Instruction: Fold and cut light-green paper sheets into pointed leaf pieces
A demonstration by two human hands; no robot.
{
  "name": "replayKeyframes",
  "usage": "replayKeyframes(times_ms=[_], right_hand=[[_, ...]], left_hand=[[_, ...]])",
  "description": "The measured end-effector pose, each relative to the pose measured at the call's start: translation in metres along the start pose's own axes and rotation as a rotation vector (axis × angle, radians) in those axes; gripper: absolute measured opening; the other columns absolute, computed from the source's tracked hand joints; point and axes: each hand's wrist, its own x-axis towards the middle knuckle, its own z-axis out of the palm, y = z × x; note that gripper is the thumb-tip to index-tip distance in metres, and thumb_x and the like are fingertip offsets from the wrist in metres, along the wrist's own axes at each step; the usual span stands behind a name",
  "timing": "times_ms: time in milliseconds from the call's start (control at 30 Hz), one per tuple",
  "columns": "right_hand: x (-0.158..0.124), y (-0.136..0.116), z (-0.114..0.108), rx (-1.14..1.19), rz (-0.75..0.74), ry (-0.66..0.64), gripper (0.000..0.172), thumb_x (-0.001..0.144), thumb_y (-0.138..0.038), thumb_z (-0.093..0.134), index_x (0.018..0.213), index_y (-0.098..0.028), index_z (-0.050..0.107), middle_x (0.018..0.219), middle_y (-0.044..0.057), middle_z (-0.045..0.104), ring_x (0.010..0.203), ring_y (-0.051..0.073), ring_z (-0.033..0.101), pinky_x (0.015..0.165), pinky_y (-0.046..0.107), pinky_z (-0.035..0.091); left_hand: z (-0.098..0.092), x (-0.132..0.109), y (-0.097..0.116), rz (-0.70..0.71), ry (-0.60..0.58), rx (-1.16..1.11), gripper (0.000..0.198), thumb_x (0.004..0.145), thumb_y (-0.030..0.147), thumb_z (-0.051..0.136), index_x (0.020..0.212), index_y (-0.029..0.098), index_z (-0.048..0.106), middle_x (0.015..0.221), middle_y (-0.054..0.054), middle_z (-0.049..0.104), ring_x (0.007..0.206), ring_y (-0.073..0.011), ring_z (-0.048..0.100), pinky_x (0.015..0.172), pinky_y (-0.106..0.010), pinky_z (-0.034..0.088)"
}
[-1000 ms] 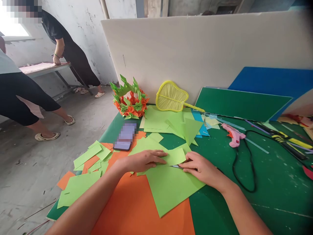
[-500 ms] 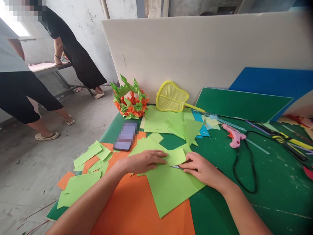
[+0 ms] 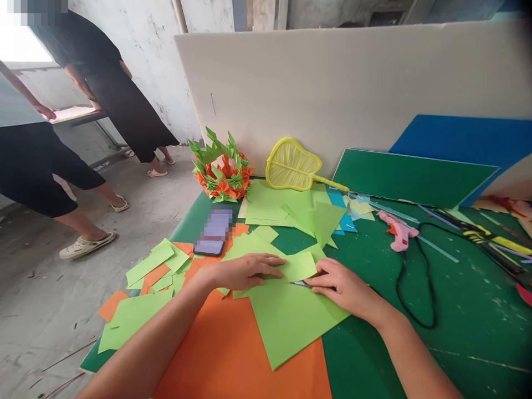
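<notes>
My left hand (image 3: 245, 271) lies flat on light green paper, its fingers stretched out and pressing the sheet down. A flap of the green paper (image 3: 301, 267) is folded up between my two hands. My right hand (image 3: 343, 282) is closed round a tool with a pointed metal blade (image 3: 300, 283). Its blade lies at the lower edge of the flap, and its handle is mostly hidden by my fingers. Below the hands, a corner of the green sheet (image 3: 291, 332) rests over a large orange sheet (image 3: 224, 349).
A phone (image 3: 214, 233), a green and orange folded-paper ring (image 3: 222, 172) and a yellow fan (image 3: 293, 163) are beyond my hands. Paper scraps (image 3: 149, 265) lie left. A pink glue gun (image 3: 398, 230) with a black cord is at right. Two people stand at another table.
My hands and the green paper stay almost still. In the background, both people have shifted position, and one now has a hand at the far table.
</notes>
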Motion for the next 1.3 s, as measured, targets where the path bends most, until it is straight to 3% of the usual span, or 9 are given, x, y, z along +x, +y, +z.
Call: replayKeyframes(times_ms=[200, 400, 533, 733, 900, 967, 1067, 1167, 1300], right_hand=[[0.0, 0.001, 0.001, -0.018, -0.001, -0.007, 0.023, 0.094, -0.026, 0.054, 0.107, -0.028, 0.073, 0.087, 0.006, 0.055, 0.091, 0.024, 0.054, 0.069, 0.034, 0.048], [0.0, 0.002, 0.001, -0.023, 0.003, -0.014, 0.024, 0.094, -0.025, 0.054, 0.11, -0.028, 0.071, 0.089, 0.006, 0.055, 0.092, 0.024, 0.053, 0.07, 0.034, 0.047], [0.0, 0.002, 0.001, -0.029, -0.003, -0.021, 0.024, 0.094, -0.024, 0.054, 0.109, -0.027, 0.072, 0.088, 0.006, 0.055, 0.091, 0.024, 0.053, 0.069, 0.033, 0.047], [0.0, 0.0, -0.001, -0.04, -0.005, -0.023, 0.023, 0.094, -0.023, 0.054, 0.107, -0.026, 0.072, 0.088, 0.006, 0.054, 0.09, 0.024, 0.052, 0.069, 0.033, 0.046], [0.0, 0.001, -0.001, -0.032, 0.007, -0.033, 0.022, 0.094, -0.022, 0.054, 0.106, -0.025, 0.072, 0.088, 0.006, 0.053, 0.091, 0.023, 0.052, 0.07, 0.032, 0.045], [0.0, 0.002, -0.001, -0.031, 0.004, -0.032, 0.021, 0.093, -0.021, 0.055, 0.106, -0.025, 0.072, 0.088, 0.006, 0.053, 0.091, 0.023, 0.052, 0.07, 0.032, 0.045], [0.0, 0.002, 0.0, -0.038, -0.002, -0.028, 0.021, 0.093, -0.019, 0.056, 0.105, -0.024, 0.072, 0.088, 0.006, 0.053, 0.091, 0.023, 0.051, 0.07, 0.032, 0.044], [0.0, 0.002, 0.0, -0.038, -0.003, -0.025, 0.021, 0.092, -0.019, 0.056, 0.105, -0.024, 0.072, 0.087, 0.006, 0.052, 0.09, 0.023, 0.051, 0.069, 0.031, 0.044], [0.0, 0.001, 0.001, -0.023, -0.003, -0.017, 0.022, 0.092, -0.019, 0.056, 0.106, -0.025, 0.072, 0.087, 0.005, 0.052, 0.09, 0.022, 0.052, 0.069, 0.031, 0.045]], left_hand=[[-0.001, 0.001, 0.007, -0.038, -0.016, 0.046, 0.053, 0.091, 0.009, 0.051, 0.138, 0.032, 0.05, 0.154, 0.001, 0.035, 0.142, -0.0244, 0.031, 0.117, -0.04, 0.03], [0.004, -0.002, 0.019, -0.054, 0.058, 0.086, 0.042, 0.095, 0.014, 0.048, 0.133, 0.03, 0.054, 0.15, -0.001, 0.041, 0.14, -0.0245, 0.035, 0.115, -0.037, 0.033], [0.002, -0.003, 0.022, -0.163, 0.152, 0.134, 0.032, 0.097, 0.016, 0.042, 0.117, 0.026, 0.065, 0.135, -0.005, 0.054, 0.109, -0.0206, 0.062, 0.091, -0.028, 0.05], [-0.007, -0.006, 0.02, -0.163, 0.166, 0.127, 0.021, 0.095, 0.021, 0.048, 0.101, 0.021, 0.068, 0.11, -0.007, 0.062, 0.095, -0.0188, 0.062, 0.082, -0.026, 0.049], [-0.008, -0.012, 0.027, -0.303, 0.087, 0.102, 0.029, 0.089, 0.022, 0.055, 0.117, 0.025, 0.064, 0.124, -0.007, 0.055, 0.103, -0.0216, 0.06, 0.065, -0.022, 0.053], [-0.009, -0.014, 0.032, -0.362, 0.054, 0.079, 0.033, 0.089, 0.02, 0.053, 0.119, 0.026, 0.064, 0.127, -0.006, 0.054, 0.097, -0.02, 0.062, 0.05, -0.018, 0.049], [-0.01, -0.017, 0.039, -0.407, 0.041, 0.064, 0.034, 0.09, 0.014, 0.045, 0.11, 0.026, 0.069, 0.133, -0.004, 0.054, 0.08, -0.0142, 0.065, 0.041, -0.017, 0.044], [-0.011, -0.02, 0.044, -0.389, 0.03, 0.093, 0.038, 0.088, 0.009, 0.042, 0.099, 0.025, 0.074, 0.137, -0.001, 0.055, 0.081, -0.014, 0.067, 0.05, -0.018, 0.049], [-0.011, -0.026, 0.047, -0.31, 0.023, 0.138, 0.037, 0.087, 0.006, 0.045, 0.102, 0.026, 0.073, 0.141, 0.0, 0.053, 0.118, -0.0225, 0.06, 0.084, -0.026, 0.053]])
